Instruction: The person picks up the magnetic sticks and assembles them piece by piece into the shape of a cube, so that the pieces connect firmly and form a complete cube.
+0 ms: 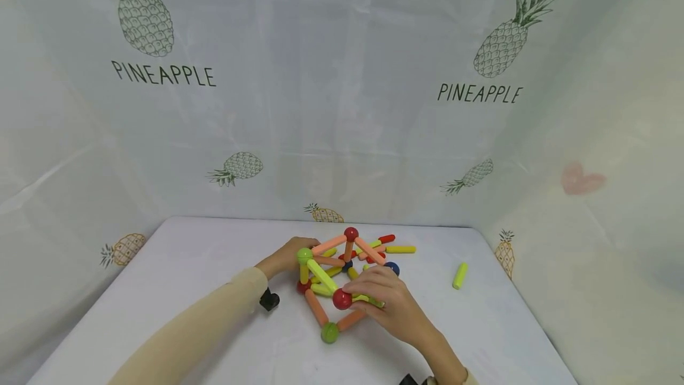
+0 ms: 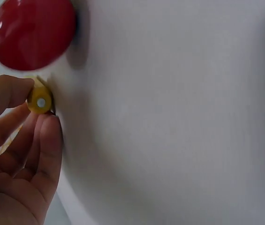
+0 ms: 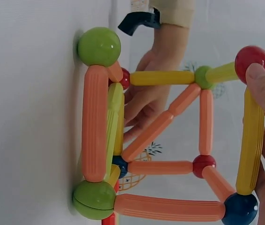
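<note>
A frame of magnetic sticks and balls stands on the table, with orange, yellow and lime sticks. Its lower corners include a green ball (image 1: 329, 332); higher up are a green ball (image 1: 304, 255) and a red ball (image 1: 351, 234). My right hand (image 1: 387, 299) holds the near upper red ball (image 3: 252, 58), thumb pressed on it, its other fingers behind a yellow stick (image 3: 250, 140) that runs to a blue ball (image 3: 239, 209). Behind the frame's left side, my left hand (image 1: 288, 256) pinches a yellow stick (image 2: 40, 101) end-on to the left wrist camera, close to a low red ball (image 2: 34, 33).
Several loose sticks lie behind the frame, among them a yellow stick (image 1: 401, 249) and a red stick (image 1: 387, 237). A lime stick (image 1: 460, 276) lies apart on the right. Pineapple-print cloth (image 1: 342, 106) surrounds the white table (image 1: 214, 242) at back and sides.
</note>
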### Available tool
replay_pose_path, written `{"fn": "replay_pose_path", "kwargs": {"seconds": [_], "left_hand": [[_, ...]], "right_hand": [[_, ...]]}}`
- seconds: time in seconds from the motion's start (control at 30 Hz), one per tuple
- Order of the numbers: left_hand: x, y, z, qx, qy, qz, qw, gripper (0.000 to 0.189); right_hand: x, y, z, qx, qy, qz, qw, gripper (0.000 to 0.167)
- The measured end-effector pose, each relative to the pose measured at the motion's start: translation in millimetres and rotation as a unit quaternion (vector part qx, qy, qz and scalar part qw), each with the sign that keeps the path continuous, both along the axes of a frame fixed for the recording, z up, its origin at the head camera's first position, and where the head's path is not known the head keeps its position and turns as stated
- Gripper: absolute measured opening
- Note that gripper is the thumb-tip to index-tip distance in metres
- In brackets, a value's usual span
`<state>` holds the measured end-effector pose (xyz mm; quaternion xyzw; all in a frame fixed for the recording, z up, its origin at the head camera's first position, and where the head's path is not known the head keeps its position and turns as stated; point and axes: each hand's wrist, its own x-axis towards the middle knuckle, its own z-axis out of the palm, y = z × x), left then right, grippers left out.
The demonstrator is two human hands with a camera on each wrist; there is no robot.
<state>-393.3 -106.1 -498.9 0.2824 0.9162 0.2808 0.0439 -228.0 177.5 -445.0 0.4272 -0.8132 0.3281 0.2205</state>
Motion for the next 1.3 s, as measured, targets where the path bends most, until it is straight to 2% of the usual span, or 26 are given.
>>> {"fn": "replay_pose_path", "kwargs": {"seconds": [0.17,0.27,0.4,0.47,0.53,0.63,0.73,0.83,1.0,1.17,1.3], "left_hand": [[4.0,-12.8,5.2,-0.063,0.020,0.031,0.9973,0.021],[8.2,-26.7,7.8,-0.074,0.029,0.033,0.9963,0.016],[16.2,-49.6,7.3,-0.036,0.034,0.040,0.9980,0.020],[23.1,-60.4,7.3,-0.006,0.027,0.062,0.9977,0.025],[32.5,-70.5,7.9,0.024,0.021,0.084,0.9960,0.028],[52.9,-82.3,11.2,0.070,0.011,0.102,0.9922,0.034],[78.8,-89.8,15.3,0.102,0.008,0.090,0.9907,0.035],[106.9,-88.5,20.0,0.126,0.003,0.062,0.9902,0.030],[142.3,-63.4,21.6,0.160,-0.024,-0.010,0.9867,0.026],[163.0,-28.6,13.4,0.181,-0.072,-0.063,0.9787,0.024],[169.3,-7.8,6.2,0.198,-0.085,-0.071,0.9739,0.024]], "right_hand": [[0.4,-1,-1.4,-0.001,0.002,-0.004,1.0000,0.047],[0.7,-1,-2.3,-0.003,0.005,-0.007,1.0000,0.049],[1.1,-1,-2.7,-0.002,0.005,-0.009,0.9999,0.050],[1.0,0,-3.0,-0.002,0.010,-0.008,0.9999,0.050],[0.9,0,-3.0,-0.001,0.017,-0.004,0.9999,0.049],[0.3,0,-4.0,-0.001,0.030,0.000,0.9995,0.048],[0.0,0,-4.5,-0.002,0.037,0.002,0.9993,0.048],[-0.3,1,-4.5,-0.002,0.034,0.004,0.9994,0.048],[-2.0,1,-3.3,-0.003,0.040,0.005,0.9992,0.048],[-3.3,0,-2.4,-0.004,0.035,0.009,0.9993,0.048],[-3.4,-2,-2.8,-0.010,0.037,0.015,0.9991,0.046]]}}
